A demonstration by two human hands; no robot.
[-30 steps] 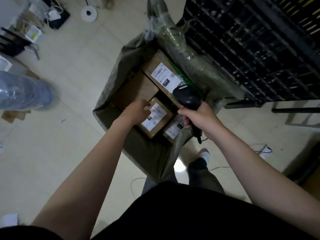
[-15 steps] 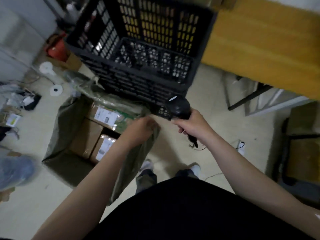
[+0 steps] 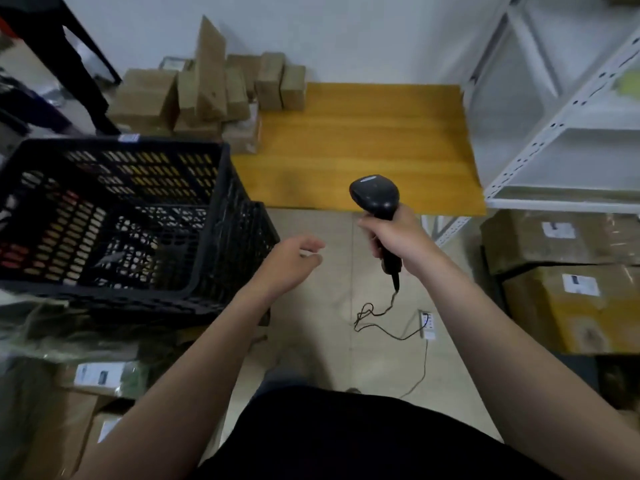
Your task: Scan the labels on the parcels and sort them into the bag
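Right hand grips the scanner; left hand hangs loose, empty, beside the black crate. Parcels crowd the yellow table's far corner.

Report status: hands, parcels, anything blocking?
Left hand open, empty. Right hand grips scanner. Parcels piled on table, untouched. Black crate beside left hand, not blocking.
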